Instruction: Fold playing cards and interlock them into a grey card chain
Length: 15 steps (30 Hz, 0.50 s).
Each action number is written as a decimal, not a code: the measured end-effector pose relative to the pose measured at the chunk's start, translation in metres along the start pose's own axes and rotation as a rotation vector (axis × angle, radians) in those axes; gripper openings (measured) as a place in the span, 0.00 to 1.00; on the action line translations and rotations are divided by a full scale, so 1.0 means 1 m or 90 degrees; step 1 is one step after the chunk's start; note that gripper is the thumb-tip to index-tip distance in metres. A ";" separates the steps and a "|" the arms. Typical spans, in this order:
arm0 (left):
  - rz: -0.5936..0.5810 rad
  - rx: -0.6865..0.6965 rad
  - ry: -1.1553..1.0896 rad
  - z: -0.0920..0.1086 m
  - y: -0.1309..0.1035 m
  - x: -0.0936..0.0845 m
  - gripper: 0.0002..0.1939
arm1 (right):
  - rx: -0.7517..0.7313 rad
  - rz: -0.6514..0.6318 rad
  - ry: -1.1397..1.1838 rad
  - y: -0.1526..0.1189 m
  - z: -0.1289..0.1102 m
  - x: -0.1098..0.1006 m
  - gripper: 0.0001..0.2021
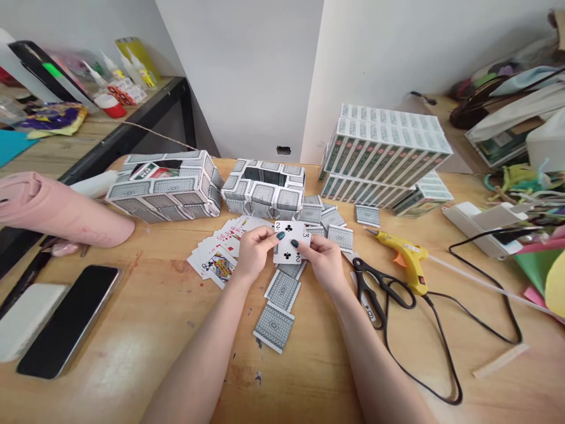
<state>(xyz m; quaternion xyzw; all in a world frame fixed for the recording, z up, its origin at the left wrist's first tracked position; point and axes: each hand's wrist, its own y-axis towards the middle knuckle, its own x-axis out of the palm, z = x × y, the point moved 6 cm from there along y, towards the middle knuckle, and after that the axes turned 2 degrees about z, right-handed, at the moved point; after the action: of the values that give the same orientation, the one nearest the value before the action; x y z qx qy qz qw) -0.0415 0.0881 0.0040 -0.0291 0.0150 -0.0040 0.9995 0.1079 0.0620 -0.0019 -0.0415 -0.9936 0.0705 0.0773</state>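
Both my hands pinch a pair of overlapping playing cards point(288, 254), held face up above the table. The front one is a two of clubs, and a 3 shows at the right edge behind it. My left hand point(256, 252) grips the left side, thumb on the face. From the right, my right hand point(324, 259) presses its thumb on the other edge. Beneath lie grey-patterned cards point(273, 325), face down in a line. Left of my hands is a fan of face-up cards point(220, 268). Two boxes covered in cards, a larger box point(172, 197) and a smaller box point(265, 203), stand behind.
Stacked card packs point(384, 153) stand at the back right. Black scissors point(375, 294) and a yellow glue gun point(406, 256) with a looping cord lie to the right. A phone point(70, 321), a white box point(30, 318) and a pink roll point(66, 212) occupy the left side.
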 end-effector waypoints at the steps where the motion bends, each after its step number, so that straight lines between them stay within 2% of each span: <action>1: 0.017 0.006 0.014 0.000 -0.001 0.001 0.18 | -0.001 0.002 -0.008 0.000 0.000 0.000 0.12; 5: 0.063 0.049 0.101 0.004 -0.008 0.006 0.18 | 0.004 0.006 -0.013 0.000 0.000 -0.001 0.13; 9: 0.076 0.088 0.179 0.009 -0.013 0.010 0.19 | 0.009 0.016 -0.019 0.000 0.001 -0.002 0.12; 15: 0.111 0.129 0.276 0.012 -0.012 0.008 0.16 | 0.003 -0.003 0.020 -0.001 0.001 0.001 0.11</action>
<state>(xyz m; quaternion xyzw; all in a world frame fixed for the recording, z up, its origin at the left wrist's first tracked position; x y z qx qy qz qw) -0.0329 0.0764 0.0164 0.0738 0.2311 0.0742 0.9673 0.1063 0.0615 -0.0027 -0.0401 -0.9922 0.0716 0.0935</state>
